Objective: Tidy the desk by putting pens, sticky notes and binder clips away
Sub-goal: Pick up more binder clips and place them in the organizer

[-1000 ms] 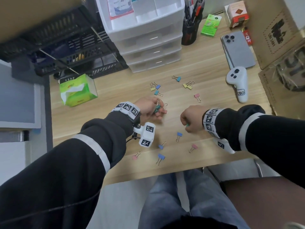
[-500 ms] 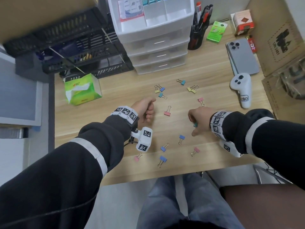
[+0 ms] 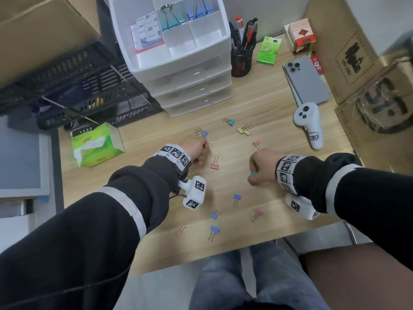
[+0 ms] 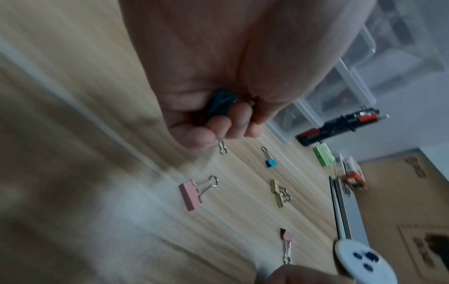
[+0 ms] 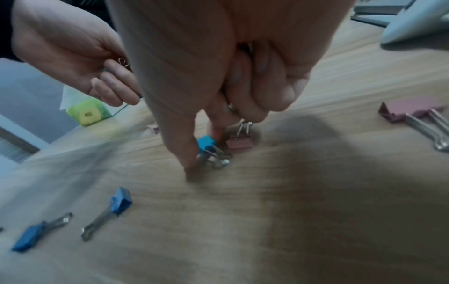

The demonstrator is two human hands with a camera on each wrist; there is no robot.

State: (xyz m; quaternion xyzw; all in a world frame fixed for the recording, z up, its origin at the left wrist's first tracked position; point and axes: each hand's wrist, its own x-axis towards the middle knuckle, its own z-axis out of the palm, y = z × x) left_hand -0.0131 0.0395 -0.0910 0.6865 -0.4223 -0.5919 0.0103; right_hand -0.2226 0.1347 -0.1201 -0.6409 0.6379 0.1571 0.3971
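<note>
My left hand [image 3: 197,151] is curled round a dark teal binder clip [image 4: 221,103]; in the head view the clip is hidden inside the fist. That hand hovers beside a blue clip [image 3: 204,133] at mid-desk. My right hand [image 3: 257,168] pinches a light teal binder clip [image 5: 206,143] between thumb and forefinger, its wire handles just above the wood. Several loose clips lie around: a pink one [image 3: 215,166] between my hands, a yellow pair [image 3: 243,130], and blue ones [image 3: 237,196] nearer me.
A white drawer organizer [image 3: 178,70] stands at the back, its top compartments holding large clips and sticky notes. Beside it is a black pen cup [image 3: 241,61]. A phone [image 3: 307,81] and a white controller [image 3: 309,126] lie right, and a green tissue box [image 3: 98,144] left.
My left hand has drawn away from the pink clip, which now lies on the desk, and moved toward the back. The right hand keeps its teal clip. The head view has tilted up.
</note>
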